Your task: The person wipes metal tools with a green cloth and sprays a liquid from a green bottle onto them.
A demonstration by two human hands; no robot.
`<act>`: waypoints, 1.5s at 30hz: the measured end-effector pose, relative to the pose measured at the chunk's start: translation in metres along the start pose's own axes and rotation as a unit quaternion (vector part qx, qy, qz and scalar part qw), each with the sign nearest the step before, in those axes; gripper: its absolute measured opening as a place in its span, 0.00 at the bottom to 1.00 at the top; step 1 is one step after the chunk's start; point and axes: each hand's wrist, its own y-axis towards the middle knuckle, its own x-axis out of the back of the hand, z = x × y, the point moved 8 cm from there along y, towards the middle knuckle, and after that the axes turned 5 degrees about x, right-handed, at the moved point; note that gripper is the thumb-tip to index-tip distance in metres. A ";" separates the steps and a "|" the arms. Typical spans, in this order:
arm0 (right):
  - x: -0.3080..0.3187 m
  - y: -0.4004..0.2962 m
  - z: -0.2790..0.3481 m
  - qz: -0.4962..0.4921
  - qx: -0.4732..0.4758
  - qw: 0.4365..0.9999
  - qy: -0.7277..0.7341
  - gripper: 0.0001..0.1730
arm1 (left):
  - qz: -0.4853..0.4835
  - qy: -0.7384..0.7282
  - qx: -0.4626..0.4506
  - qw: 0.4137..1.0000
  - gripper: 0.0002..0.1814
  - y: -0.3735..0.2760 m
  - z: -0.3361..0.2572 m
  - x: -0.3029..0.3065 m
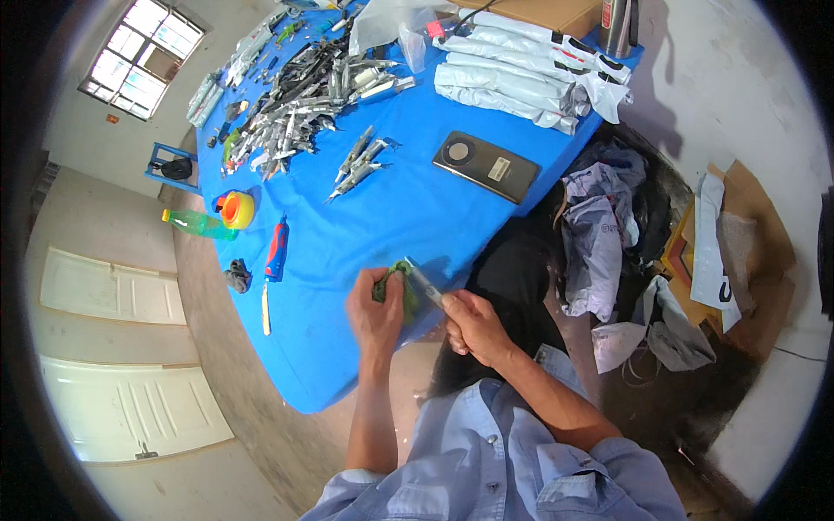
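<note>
Near the edge of the blue-covered table, my left hand grips a crumpled green cloth. My right hand holds a slim silvery pen-like part by its lower end; its upper tip is beside the cloth. Whether the two touch is hard to tell. Several similar grey parts lie in a small group farther up the table, beyond which is a large heap of silvery and black parts. A red and blue screwdriver-like tool lies left of my hands.
A dark smartphone lies at the right, below rolled white plastic bags. A steel flask stands at the far corner. At the left edge are a green bottle, a yellow and orange tape roll and a grey rag. Cardboard stands right.
</note>
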 end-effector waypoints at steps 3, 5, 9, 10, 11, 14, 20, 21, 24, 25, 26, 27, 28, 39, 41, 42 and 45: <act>0.001 0.001 -0.002 -0.001 -0.010 1.000 0.015 0.12 | 0.038 -0.016 -0.026 0.999 0.09 -0.020 -0.010 -0.006; 0.001 0.003 -0.005 0.004 -0.002 1.000 0.021 0.11 | 0.067 -0.024 -0.024 0.997 0.07 -0.034 -0.013 -0.017; 0.002 0.004 -0.006 0.000 0.020 1.000 0.004 0.10 | 0.020 0.010 -0.095 0.995 0.06 -0.041 -0.019 -0.022; 0.002 0.004 -0.006 -0.003 0.020 1.000 -0.006 0.10 | 0.014 0.020 -0.099 0.995 0.06 -0.039 -0.020 -0.022; 0.003 0.004 -0.006 -0.001 0.020 1.000 -0.008 0.10 | 0.009 0.030 -0.102 0.994 0.06 -0.036 -0.021 -0.022; 0.004 0.007 -0.005 0.003 0.027 1.000 -0.012 0.11 | 0.003 0.052 -0.108 0.993 0.06 -0.027 -0.027 -0.023; 0.004 0.007 -0.009 0.004 0.024 1.000 0.003 0.11 | 0.003 0.024 -0.066 0.998 0.06 -0.021 -0.020 -0.023; 0.004 0.007 -0.008 0.007 0.024 1.000 0.000 0.11 | 0.002 0.027 -0.075 0.997 0.06 -0.020 -0.021 -0.021; 0.003 0.003 -0.003 0.024 0.043 0.998 -0.031 0.13 | -0.024 0.021 -0.033 0.999 0.07 -0.014 -0.007 -0.009; 0.002 0.000 -0.001 0.032 0.052 0.997 -0.044 0.14 | -0.024 0.015 -0.026 0.999 0.07 -0.013 -0.005 -0.005; 0.002 -0.001 0.001 0.032 0.068 0.996 -0.057 0.13 | -0.023 0.010 -0.019 1.000 0.08 -0.012 -0.007 0.001; 0.002 -0.002 0.003 0.032 0.084 0.994 -0.069 0.13 | -0.022 0.005 -0.012 1.000 0.09 -0.012 -0.008 0.006; 0.001 -0.003 0.004 0.033 0.099 0.991 -0.081 0.13 | -0.008 0.012 -0.021 1.000 0.08 -0.015 -0.010 0.007; -0.002 -0.003 0.001 0.034 0.117 0.986 -0.112 0.15 | 0.035 0.062 -0.124 0.990 0.05 -0.032 -0.026 -0.011; -0.005 -0.005 0.006 0.028 0.121 0.984 -0.124 0.15 | 0.038 0.055 -0.111 0.992 0.04 -0.028 -0.023 -0.011; -0.006 -0.007 0.008 0.019 0.124 0.984 -0.127 0.14 | 0.036 0.047 -0.109 0.992 0.05 -0.028 -0.022 -0.010; -0.010 -0.008 0.009 0.012 0.145 0.979 -0.143 0.14 | -0.006 0.045 -0.104 0.994 0.06 -0.027 -0.010 -0.003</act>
